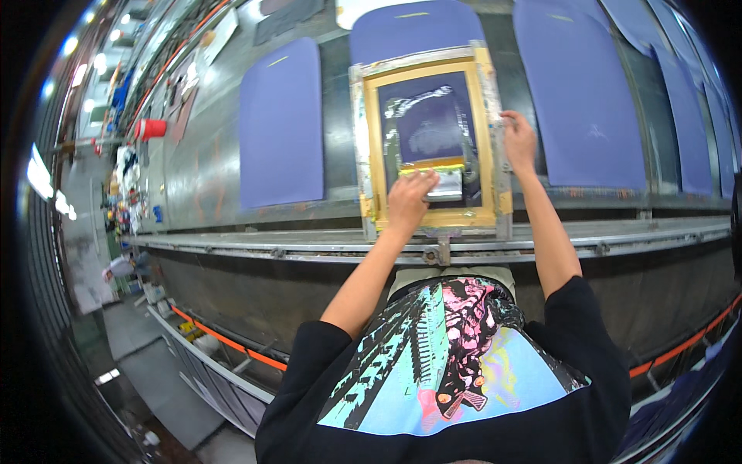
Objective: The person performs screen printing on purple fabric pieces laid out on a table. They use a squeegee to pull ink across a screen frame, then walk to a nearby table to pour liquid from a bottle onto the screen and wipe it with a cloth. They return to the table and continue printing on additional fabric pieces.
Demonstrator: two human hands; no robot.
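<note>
A screen-printing frame (374,139), taped in yellow along its inner edges, lies over a blue-purple fabric panel (417,27) that shows past its far end. My left hand (413,199) is closed around a squeegee (448,187), which has a silvery metal holder and a yellow edge. The squeegee rests across the near part of the dark mesh, and shiny wet-looking streaks mark the mesh beyond it. At the frame's right side, my right hand (520,144) has its fingers closed on the edge rail. Its palm side is partly hidden.
More blue-purple panels lie on the long grey table, one to the left (281,124) and several to the right (580,100). A metal rail (309,249) runs along the table's near edge. A red bucket (151,129) stands far left. Orange-edged racks (232,340) are behind me.
</note>
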